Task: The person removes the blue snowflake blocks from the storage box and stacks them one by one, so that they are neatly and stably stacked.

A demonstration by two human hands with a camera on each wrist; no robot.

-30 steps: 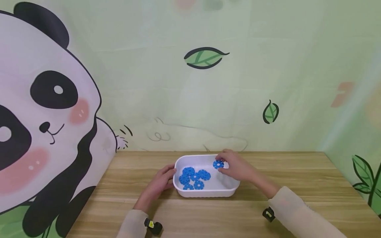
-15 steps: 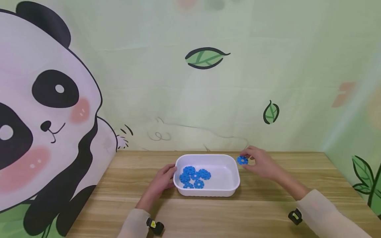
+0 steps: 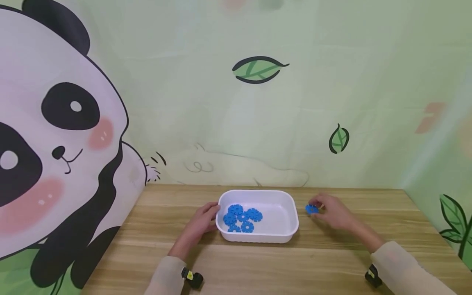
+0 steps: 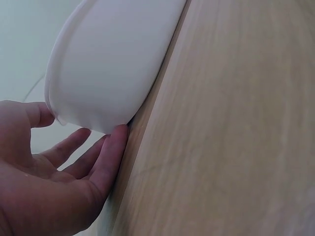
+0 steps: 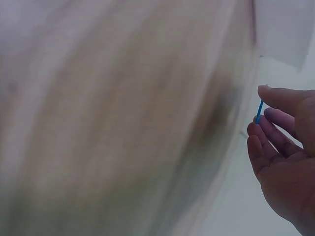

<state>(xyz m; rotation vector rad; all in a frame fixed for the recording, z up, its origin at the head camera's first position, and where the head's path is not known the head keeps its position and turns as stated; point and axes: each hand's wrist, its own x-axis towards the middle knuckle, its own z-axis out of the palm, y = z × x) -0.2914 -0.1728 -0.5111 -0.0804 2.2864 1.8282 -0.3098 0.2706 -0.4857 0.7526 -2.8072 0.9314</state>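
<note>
A white plastic tub (image 3: 258,238) stands on the table with several blue notched snowflake discs (image 3: 247,227) lying in its left half. My left hand (image 3: 199,221) holds the tub's left end. In the left wrist view, the thumb of that hand (image 4: 54,172) meets the rim and its fingertips (image 4: 118,135) touch the outer wall low down. To the right of the tub, my right hand (image 3: 334,212) pinches one blue snowflake disc (image 3: 311,209) by its edge. The right wrist view shows this disc (image 5: 259,112) edge-on between thumb and fingers.
The wooden table (image 3: 265,266) reaches back to a pale green wall sheet (image 3: 206,102) printed with a panda (image 3: 70,159) and leaves. A small black camera is worn at each wrist.
My right hand has carried one disc out of the tub to the right, then lowered it toward the table. The left hand has stayed at the tub's left end.
</note>
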